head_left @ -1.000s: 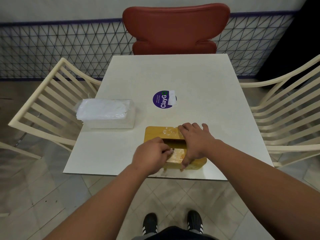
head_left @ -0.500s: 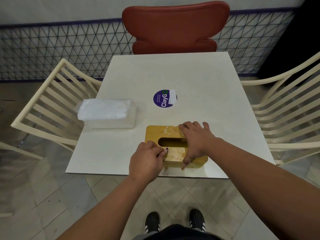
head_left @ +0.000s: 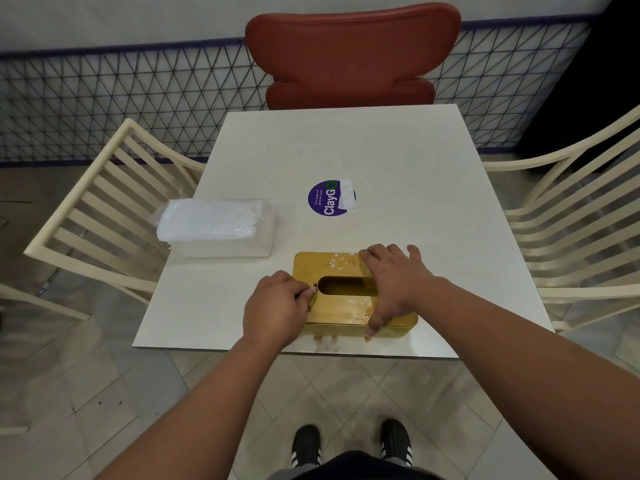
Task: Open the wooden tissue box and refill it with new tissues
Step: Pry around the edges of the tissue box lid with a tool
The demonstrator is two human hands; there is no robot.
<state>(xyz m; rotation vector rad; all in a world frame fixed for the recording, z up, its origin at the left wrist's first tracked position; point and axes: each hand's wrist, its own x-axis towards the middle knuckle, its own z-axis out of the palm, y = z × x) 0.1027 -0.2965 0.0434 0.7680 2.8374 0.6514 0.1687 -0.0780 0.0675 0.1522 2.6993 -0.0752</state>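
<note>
Two hands hold our wooden tissue box (head_left: pixel 349 299): right hand (head_left: pixel 394 282) spread flat, left hand (head_left: pixel 277 306) seemingly pinching its lid edge; it may slip.

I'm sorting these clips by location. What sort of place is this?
Probably a cafe or food-court dining area. A square white table carries a round purple "ClayGo" sticker about keeping the place clean, mismatched chairs stand around it, one red chair and cream slatted ones, and a wire mesh partition fences the seating.
</note>
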